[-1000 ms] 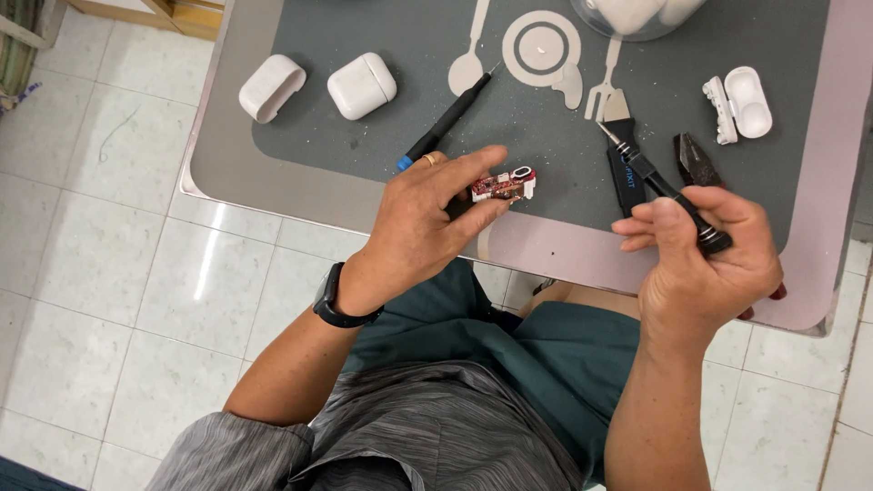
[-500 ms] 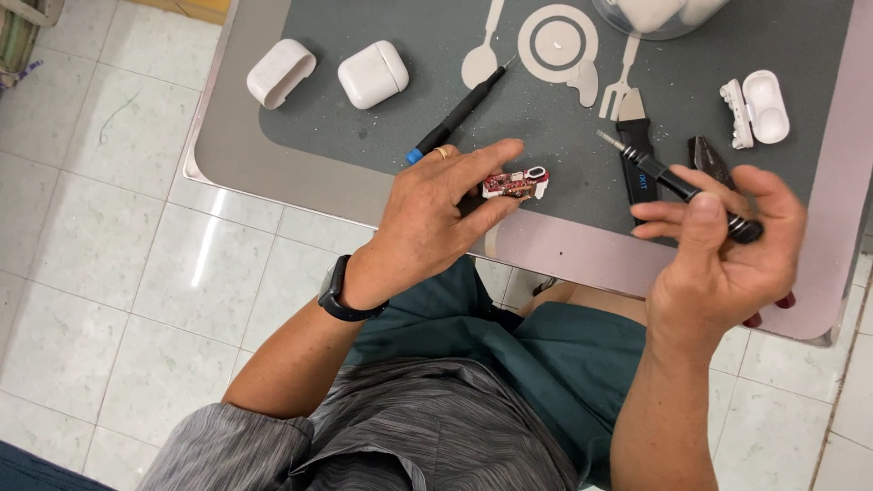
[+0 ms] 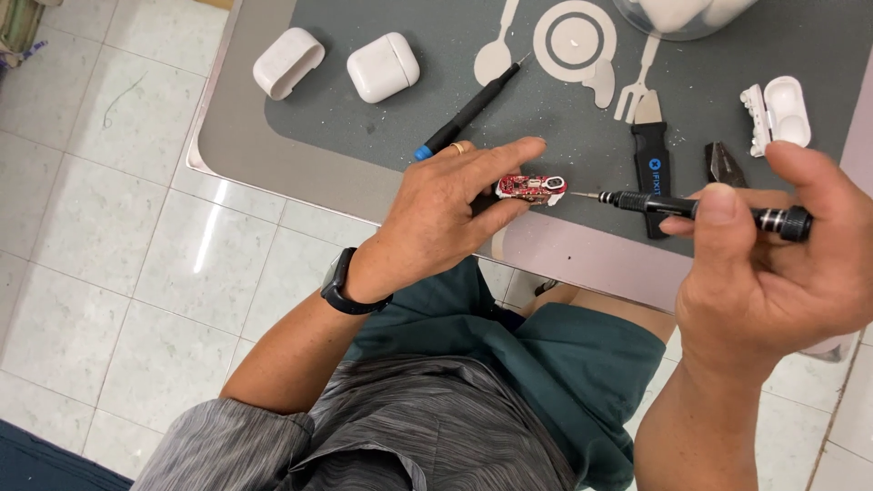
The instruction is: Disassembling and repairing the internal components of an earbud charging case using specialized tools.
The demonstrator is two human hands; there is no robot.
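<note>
A: So, what does each hand grip?

B: The left hand (image 3: 446, 214) pinches 1 small red circuit board (image 3: 530, 187) between thumb and fingertips, held over the near edge of the grey mat (image 3: 364, 136). The right hand (image 3: 773, 264) is closed around 1 black screwdriver (image 3: 691, 207), lying level, its tip just beside the board's right end.

A: Anything hard to make out?

B: Whether tip and board touch cannot be told. The pliers (image 3: 725, 164) sit half hidden behind the right thumb, and a clear bowl (image 3: 677, 16) is cut off at the top edge.

A: And the count?

B: 1 blue-tipped driver (image 3: 464, 114), 1 black pry tool (image 3: 651, 168), 2 closed white cases (image 3: 382, 66) and 1 open case (image 3: 780, 114).

A: Changed from 0.5 s ago?

B: The screwdriver slanted away then; it has swung level toward the board.
</note>
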